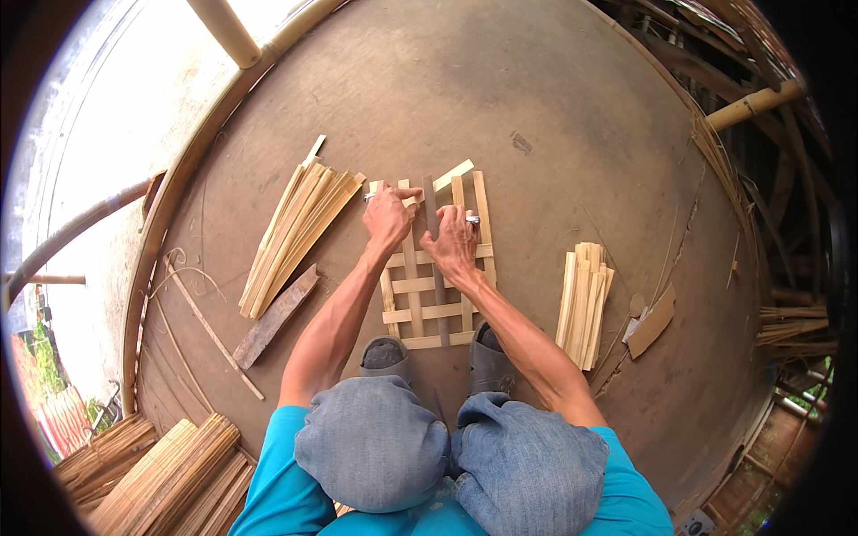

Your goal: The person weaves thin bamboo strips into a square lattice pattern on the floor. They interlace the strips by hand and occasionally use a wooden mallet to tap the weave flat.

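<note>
On the floor in front of my feet lies an open lattice of flat bamboo strips, crossed over and under, with one darker strip running lengthwise. My left hand grips a strip at the lattice's far left, index finger reaching toward the dark strip. Beside it, my right hand is closed with bent fingers over the lengthwise strips right of the dark one. A pale crosswise strip slants up at the far end, beyond my right hand. Both hands wear a shiny band on a finger. My palms hide part of the weave.
Left lies a fanned bundle of bamboo strips near a dark wooden slat. A smaller strip bundle lies right, with a cardboard scrap beyond. More bundles sit at lower left. My shoes flank the lattice's near end.
</note>
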Tool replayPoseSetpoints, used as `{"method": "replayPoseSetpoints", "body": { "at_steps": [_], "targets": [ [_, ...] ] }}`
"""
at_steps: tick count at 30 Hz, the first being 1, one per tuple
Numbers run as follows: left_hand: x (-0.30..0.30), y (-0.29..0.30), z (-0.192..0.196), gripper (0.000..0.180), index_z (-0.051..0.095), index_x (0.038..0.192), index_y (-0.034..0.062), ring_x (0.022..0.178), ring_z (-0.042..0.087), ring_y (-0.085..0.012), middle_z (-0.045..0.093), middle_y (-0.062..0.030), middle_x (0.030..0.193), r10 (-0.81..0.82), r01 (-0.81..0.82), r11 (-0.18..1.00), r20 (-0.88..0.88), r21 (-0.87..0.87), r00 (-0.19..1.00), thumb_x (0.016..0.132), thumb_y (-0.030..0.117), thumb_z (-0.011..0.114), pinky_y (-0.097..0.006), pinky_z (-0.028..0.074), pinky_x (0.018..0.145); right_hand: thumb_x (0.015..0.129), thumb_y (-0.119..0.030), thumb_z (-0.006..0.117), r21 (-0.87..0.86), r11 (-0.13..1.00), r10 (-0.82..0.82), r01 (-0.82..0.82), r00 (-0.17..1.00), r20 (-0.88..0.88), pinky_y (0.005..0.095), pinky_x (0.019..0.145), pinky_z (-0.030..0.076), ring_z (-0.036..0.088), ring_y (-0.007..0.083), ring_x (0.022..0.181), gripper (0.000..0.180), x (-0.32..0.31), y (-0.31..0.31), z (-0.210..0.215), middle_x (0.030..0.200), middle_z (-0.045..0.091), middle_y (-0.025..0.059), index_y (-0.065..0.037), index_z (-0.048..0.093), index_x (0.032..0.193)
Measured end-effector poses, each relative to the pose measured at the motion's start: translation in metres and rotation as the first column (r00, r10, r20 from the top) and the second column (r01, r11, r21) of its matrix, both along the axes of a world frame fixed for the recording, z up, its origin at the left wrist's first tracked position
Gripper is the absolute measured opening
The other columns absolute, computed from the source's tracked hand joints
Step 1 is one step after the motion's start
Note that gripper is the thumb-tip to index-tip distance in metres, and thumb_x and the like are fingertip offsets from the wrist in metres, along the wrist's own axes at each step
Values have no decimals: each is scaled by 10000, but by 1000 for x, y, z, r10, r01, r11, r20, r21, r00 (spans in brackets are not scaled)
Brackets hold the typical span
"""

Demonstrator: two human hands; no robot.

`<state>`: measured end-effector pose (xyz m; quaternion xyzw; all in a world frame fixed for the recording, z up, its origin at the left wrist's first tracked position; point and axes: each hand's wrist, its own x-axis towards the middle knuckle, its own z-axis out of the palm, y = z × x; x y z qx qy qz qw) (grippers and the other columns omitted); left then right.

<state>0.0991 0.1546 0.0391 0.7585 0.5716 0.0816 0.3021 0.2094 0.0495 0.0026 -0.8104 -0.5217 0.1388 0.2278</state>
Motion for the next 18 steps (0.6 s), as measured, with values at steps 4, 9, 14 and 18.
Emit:
{"method": "replayPoseSetpoints", "body": {
  "at_steps": [4,9,14,18],
  "targets": [
    [-4,0,-2,357,817,1248,323,1055,669,-307,618,-98,1061,-18,18,999,11,34,1000,892,300,817,-472,546,905,831,-223,831,60,997,51,-53,998,40,454,917,494,588,309,1019,442,3,-3,3,1044,626,124,-46,604,1167],
    [-5,-6,-3,338,821,1236,319,1009,667,-320,613,-114,1037,-34,37,993,-26,116,999,901,277,812,-463,550,880,972,-248,723,222,969,-48,106,966,-253,488,894,523,659,333,955,367,44,10,22,941,698,155,-12,650,1243],
    [-2,-10,-2,337,815,1246,323,987,664,-328,607,-120,1029,-36,36,988,-1,149,999,914,271,796,-467,550,870,1002,-302,684,61,958,-232,279,886,-402,482,961,544,735,342,1038,377,90,55,9,1048,771,192,0,685,1229],
    [-4,-11,3,359,799,1280,330,989,659,-326,600,-113,1035,-14,17,994,-32,107,999,928,263,783,-470,540,864,970,-290,735,36,950,-251,310,828,-501,419,932,586,757,284,1013,404,88,76,20,1089,792,158,-9,692,1257]
  ]
}}
